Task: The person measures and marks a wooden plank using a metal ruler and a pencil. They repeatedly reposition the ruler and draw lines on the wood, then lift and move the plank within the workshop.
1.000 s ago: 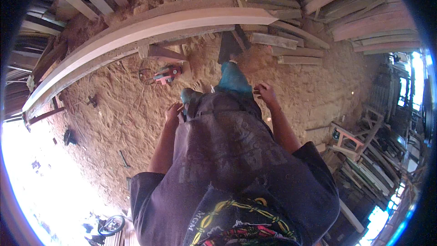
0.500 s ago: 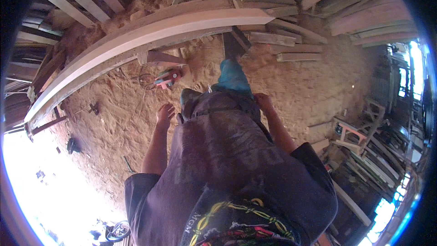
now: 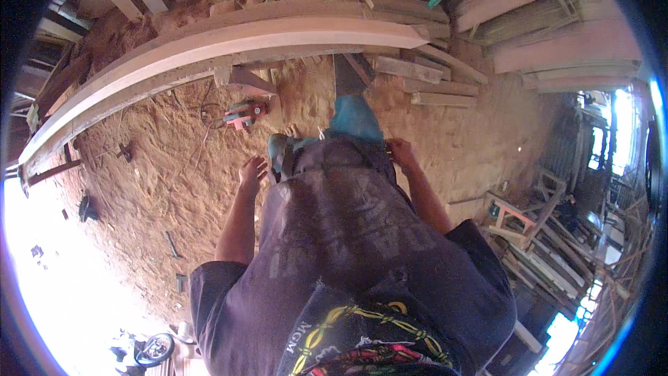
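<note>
My left hand [image 3: 253, 169] hangs beside my left hip, fingers loosely curled and apart, with nothing in it. On the other side, my right hand [image 3: 399, 153] is close against the dark shirt [image 3: 341, 195] and teal trousers [image 3: 356, 117] at my right hip. Its fingers are partly hidden, so whether they pinch anything is unclear. On the sandy ground ahead and to the left lies a red and dark corded power tool [image 3: 244, 115]. Past it, a long pale timber beam [image 3: 278, 35] stretches across the view, resting on other wood.
Short timber offcuts [image 3: 438, 93] lie ahead to the right. Stacked planks [image 3: 557, 49] fill the far right. A wooden frame [image 3: 515, 216] stands beside a lumber pile [image 3: 557, 258] at right. A motorcycle wheel [image 3: 154, 349] shows at lower left, near bright daylight.
The view has turned slightly, so the power tool and ground items sit further left and the right-hand lumber has shifted left. Both hands keep nearly the same place beside my hips.
</note>
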Demonstrator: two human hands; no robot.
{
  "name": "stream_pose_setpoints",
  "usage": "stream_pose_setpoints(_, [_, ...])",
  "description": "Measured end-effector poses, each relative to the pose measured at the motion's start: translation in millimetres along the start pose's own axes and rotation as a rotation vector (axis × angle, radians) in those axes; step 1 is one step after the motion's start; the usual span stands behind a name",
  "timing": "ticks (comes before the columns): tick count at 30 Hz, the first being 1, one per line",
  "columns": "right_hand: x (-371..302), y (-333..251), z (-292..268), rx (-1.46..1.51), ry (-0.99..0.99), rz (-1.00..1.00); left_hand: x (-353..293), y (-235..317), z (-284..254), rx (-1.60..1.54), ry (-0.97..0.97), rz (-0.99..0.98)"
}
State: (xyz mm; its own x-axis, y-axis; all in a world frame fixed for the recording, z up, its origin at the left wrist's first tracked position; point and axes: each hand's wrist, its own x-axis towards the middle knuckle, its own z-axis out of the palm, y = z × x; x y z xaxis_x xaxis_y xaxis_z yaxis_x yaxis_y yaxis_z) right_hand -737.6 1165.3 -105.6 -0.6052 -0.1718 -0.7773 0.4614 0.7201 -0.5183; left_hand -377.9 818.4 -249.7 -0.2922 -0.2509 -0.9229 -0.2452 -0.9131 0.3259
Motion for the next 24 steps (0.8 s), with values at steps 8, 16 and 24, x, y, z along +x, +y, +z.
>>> stream_pose_setpoints(8, [-10.0,-11.8,-0.7,-0.030,0.029,-0.017,1.9,5.7,4.0,0.004,0.031,0.052])
stream_pose_setpoints(16, [-2.6,-2.3,-1.3,-0.188,0.032,-0.093,0.1,8.6,-13.8,0.012,0.082,0.046])
stream_pose_setpoints(24, [10.2,-46.6,-8.4,-0.184,0.060,-0.096,-0.2,-12.8,-20.6,-0.095,0.122,0.082])
